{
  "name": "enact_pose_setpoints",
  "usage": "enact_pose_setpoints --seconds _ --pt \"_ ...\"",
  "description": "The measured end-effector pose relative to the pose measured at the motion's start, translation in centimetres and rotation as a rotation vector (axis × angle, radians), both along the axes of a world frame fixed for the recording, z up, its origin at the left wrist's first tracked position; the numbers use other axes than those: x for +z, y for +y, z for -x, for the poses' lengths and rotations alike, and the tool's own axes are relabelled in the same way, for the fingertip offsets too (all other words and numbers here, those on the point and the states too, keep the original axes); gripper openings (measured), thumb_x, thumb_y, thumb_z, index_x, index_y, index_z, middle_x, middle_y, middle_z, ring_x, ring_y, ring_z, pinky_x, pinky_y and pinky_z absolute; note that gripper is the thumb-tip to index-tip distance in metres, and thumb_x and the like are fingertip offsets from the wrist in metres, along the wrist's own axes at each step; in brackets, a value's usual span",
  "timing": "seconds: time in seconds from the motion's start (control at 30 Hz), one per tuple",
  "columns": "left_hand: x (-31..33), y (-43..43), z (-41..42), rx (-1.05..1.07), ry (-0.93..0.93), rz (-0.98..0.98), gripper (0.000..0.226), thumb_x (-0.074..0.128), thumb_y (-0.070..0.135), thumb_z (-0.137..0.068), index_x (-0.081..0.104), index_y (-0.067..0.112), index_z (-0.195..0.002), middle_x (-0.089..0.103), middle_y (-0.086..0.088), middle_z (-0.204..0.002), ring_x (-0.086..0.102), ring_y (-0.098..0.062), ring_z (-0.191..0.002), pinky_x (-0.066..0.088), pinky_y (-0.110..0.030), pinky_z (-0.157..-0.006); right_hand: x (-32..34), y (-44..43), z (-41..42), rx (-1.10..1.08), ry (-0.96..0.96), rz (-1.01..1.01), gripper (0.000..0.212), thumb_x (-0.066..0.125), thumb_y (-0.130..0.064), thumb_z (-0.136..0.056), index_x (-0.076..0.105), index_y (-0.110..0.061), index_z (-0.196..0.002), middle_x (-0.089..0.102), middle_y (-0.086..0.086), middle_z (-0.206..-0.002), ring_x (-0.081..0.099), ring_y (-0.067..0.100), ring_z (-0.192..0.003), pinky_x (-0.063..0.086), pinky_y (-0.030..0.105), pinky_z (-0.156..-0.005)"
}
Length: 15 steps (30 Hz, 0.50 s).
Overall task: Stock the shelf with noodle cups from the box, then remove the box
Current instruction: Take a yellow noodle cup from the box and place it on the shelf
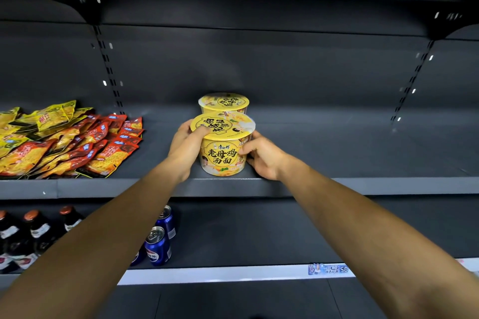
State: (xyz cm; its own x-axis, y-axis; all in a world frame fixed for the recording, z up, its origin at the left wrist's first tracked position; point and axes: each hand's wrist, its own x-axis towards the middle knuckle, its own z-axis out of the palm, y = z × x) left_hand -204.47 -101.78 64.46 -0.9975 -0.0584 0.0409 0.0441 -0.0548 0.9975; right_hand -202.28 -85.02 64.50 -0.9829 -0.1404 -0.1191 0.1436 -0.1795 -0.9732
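We see the front noodle cup (pixel 223 146) standing upright on the dark middle shelf (pixel 337 153), close to its front edge, held between both hands. Our left hand (pixel 185 147) grips the cup's left side, fingers curled round the wall and thumb lying over the lid rim. Our right hand (pixel 261 156) grips the right side, fingers curled against the wall. A second noodle cup (pixel 223 102) stands upright directly behind the first; whether the two touch cannot be told. At the left of the same shelf lies a heap of red and yellow snack packets (pixel 64 142), well apart from the cups. On the shelf below stand blue cans (pixel 159 243) and dark bottles (pixel 39 230).
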Motion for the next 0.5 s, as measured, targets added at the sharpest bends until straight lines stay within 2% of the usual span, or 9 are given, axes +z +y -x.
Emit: enact_pose_setpoints --seconds 0.13,0.2,0.27,0.33,0.4,0.47,0.5 --pt "0.3 0.0 -0.4 0.007 -0.005 0.022 0.030 0.059 0.025 -0.092 0.052 0.018 -0.120 0.065 0.005 -0.106 0.062 -0.006 -0.091 0.048 -0.021 -0.077 -0.5 0.1 -0.2 -0.049 -0.004 0.004 0.063 0.041 0.020 -0.080 0.044 -0.013 -0.134 0.066 0.001 -0.098 0.061 0.015 -0.093 0.047 0.020 -0.071" --pt "0.1 -0.1 -0.5 0.003 -0.020 0.035 0.039 0.061 0.030 -0.092 0.050 0.015 -0.126 0.065 0.004 -0.113 0.061 -0.006 -0.093 0.046 -0.021 -0.080 -0.8 0.2 0.0 -0.084 -0.023 0.008 0.066 0.043 0.020 -0.079 0.041 -0.012 -0.137 0.066 0.005 -0.104 0.060 0.019 -0.102 0.048 0.024 -0.083" --pt "-0.1 -0.2 -0.8 0.005 -0.026 0.043 0.051 0.062 0.039 -0.090 0.046 0.015 -0.132 0.063 0.004 -0.117 0.060 -0.005 -0.096 0.043 -0.023 -0.085 -1.0 0.5 0.0 -0.120 -0.048 -0.018 0.071 0.047 0.018 -0.077 0.035 -0.011 -0.141 0.064 0.010 -0.117 0.056 0.023 -0.115 0.041 0.033 -0.103" --pt "-0.6 -0.4 -1.0 0.009 -0.031 0.058 0.064 0.061 0.048 -0.087 0.042 0.013 -0.136 0.061 0.004 -0.120 0.058 -0.006 -0.101 0.041 -0.024 -0.089 -1.0 0.9 -0.1 -0.153 -0.061 -0.064 0.071 0.051 0.013 -0.078 0.034 -0.011 -0.143 0.061 0.011 -0.123 0.053 0.024 -0.119 0.034 0.036 -0.111" --pt "-0.9 -0.5 -1.2 0.004 -0.033 0.089 0.066 0.057 0.057 -0.086 0.045 0.014 -0.134 0.062 0.005 -0.121 0.058 -0.005 -0.104 0.039 -0.024 -0.088 -0.9 1.4 -0.6 -0.183 -0.055 -0.111 0.062 0.052 0.008 -0.082 0.038 -0.011 -0.139 0.062 0.007 -0.112 0.055 0.020 -0.111 0.034 0.035 -0.108" --pt "-1.1 -0.6 -1.3 -0.004 -0.022 0.129 0.057 0.047 0.063 -0.088 0.056 0.018 -0.124 0.066 0.009 -0.113 0.058 0.001 -0.098 0.039 -0.025 -0.087 -0.8 1.8 -1.2 -0.211 -0.050 -0.134 0.053 0.052 0.004 -0.085 0.042 -0.012 -0.135 0.059 0.000 -0.095 0.056 0.016 -0.099 0.038 0.033 -0.100" --pt "-1.2 -0.6 -1.3 -0.002 -0.020 0.140 0.055 0.044 0.064 -0.089 0.059 0.021 -0.118 0.067 0.011 -0.110 0.058 0.002 -0.097 0.040 -0.025 -0.088 -0.8 2.0 -1.5 -0.224 -0.047 -0.139 0.051 0.052 0.003 -0.086 0.044 -0.012 -0.134 0.058 -0.001 -0.093 0.056 0.016 -0.101 0.040 0.032 -0.096"
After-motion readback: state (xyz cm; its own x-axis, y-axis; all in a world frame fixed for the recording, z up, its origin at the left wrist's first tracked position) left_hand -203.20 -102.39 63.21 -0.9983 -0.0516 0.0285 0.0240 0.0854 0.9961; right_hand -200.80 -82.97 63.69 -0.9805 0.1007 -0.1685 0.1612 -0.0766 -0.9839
